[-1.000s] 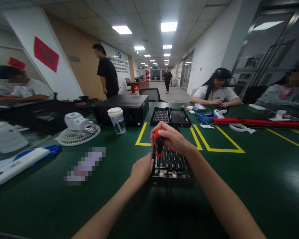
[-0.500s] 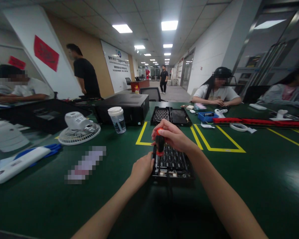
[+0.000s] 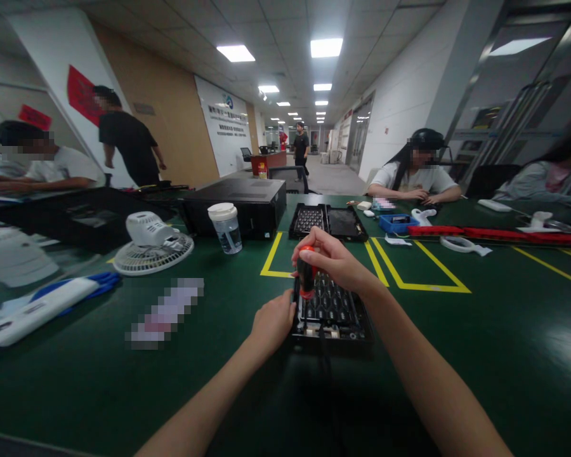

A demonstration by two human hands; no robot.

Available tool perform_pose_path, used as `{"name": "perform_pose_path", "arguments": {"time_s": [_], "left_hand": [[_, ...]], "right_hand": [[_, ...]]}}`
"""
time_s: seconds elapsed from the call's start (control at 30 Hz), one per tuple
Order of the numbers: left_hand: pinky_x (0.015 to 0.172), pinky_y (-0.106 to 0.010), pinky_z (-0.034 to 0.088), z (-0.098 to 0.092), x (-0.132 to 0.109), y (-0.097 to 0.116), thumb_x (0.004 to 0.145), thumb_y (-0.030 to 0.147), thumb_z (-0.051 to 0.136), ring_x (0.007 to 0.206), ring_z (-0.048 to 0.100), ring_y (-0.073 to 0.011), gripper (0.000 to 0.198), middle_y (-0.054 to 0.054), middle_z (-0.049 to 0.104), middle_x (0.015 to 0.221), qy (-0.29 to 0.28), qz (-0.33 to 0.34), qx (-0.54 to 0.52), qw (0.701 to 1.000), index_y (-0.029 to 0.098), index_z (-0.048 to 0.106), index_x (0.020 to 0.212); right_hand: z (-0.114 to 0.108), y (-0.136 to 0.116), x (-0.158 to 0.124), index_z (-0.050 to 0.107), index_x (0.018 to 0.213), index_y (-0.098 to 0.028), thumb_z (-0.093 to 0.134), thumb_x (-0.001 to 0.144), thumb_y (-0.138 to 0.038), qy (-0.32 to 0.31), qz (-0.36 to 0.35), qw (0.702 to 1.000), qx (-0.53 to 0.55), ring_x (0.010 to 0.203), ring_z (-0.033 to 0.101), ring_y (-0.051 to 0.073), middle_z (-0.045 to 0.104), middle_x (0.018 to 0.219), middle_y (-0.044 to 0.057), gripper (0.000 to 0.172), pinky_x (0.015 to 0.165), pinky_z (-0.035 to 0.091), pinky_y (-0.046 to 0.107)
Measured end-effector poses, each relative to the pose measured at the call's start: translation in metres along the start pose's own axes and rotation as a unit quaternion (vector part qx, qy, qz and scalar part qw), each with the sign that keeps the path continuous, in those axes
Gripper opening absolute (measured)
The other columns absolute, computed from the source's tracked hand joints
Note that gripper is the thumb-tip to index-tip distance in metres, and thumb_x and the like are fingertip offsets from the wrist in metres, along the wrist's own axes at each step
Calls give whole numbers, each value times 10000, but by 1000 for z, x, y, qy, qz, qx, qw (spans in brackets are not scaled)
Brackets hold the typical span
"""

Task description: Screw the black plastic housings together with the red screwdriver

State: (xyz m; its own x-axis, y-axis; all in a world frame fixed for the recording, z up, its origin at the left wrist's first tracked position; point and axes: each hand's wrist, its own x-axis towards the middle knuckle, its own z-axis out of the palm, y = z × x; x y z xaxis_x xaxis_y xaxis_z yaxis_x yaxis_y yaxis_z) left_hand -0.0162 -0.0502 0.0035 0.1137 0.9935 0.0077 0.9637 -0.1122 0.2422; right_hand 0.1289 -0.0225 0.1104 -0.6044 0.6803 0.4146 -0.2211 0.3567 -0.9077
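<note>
My right hand (image 3: pixel 335 262) grips a red and black screwdriver (image 3: pixel 306 279), held upright with its tip down on the left edge of a black keyboard frame (image 3: pixel 332 315) lying on the green table (image 3: pixel 124 381). The screwdriver's tip is hidden behind my fingers. My left hand (image 3: pixel 271 325) presses against the frame's left side and steadies it. A black cable (image 3: pixel 324 355) runs from the frame's near edge toward me.
Behind the frame lie a second black tray pair (image 3: pixel 327 222), a lidded cup (image 3: pixel 224 227), a black box (image 3: pixel 238 204) and a white fan (image 3: pixel 152 242). Blue bin (image 3: pixel 394 223) and red strip (image 3: pixel 495 235) sit right. Several people sit around; others walk behind.
My hands and the screwdriver stay nearly in place, the right hand shifting slightly. The standing person in black has walked left along the wall; another person down the corridor has moved left.
</note>
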Motion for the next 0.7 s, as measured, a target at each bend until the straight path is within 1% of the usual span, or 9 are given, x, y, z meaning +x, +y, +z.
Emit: {"name": "perform_pose_path", "arguments": {"time_s": [0.17,0.3,0.57,0.7], "left_hand": [[733,-316,445,1,0,-2,879,312,308,899,599,-213,325,-67,613,1057,10,7,0,1000,247,409,1180],[724,-316,448,1,0,-3,878,321,312,891,602,-209,331,-70,611,1067,14,10,-1,1000,253,403,1190],[695,-329,465,5,2,-6,872,323,296,879,607,-216,332,-53,622,1039,26,20,-6,999,257,417,1174],[687,-338,473,6,3,-7,862,331,302,879,611,-229,339,-40,629,1025,27,15,-5,1000,266,420,1174]], "right_hand": [[1,-1,0,448,810,-159,533,797,-294,21,-27,996,-83,671,529,91,558,834,26,160,607,464,225],[0,0,1,465,794,-157,537,791,-325,57,-39,986,-150,662,514,93,550,812,21,182,606,442,224],[1,3,3,466,752,-154,566,758,-339,114,-54,973,-194,643,504,93,534,769,6,211,571,422,215],[2,3,2,464,742,-148,576,752,-334,129,-58,967,-211,654,501,94,524,761,-4,217,572,409,212]]}}
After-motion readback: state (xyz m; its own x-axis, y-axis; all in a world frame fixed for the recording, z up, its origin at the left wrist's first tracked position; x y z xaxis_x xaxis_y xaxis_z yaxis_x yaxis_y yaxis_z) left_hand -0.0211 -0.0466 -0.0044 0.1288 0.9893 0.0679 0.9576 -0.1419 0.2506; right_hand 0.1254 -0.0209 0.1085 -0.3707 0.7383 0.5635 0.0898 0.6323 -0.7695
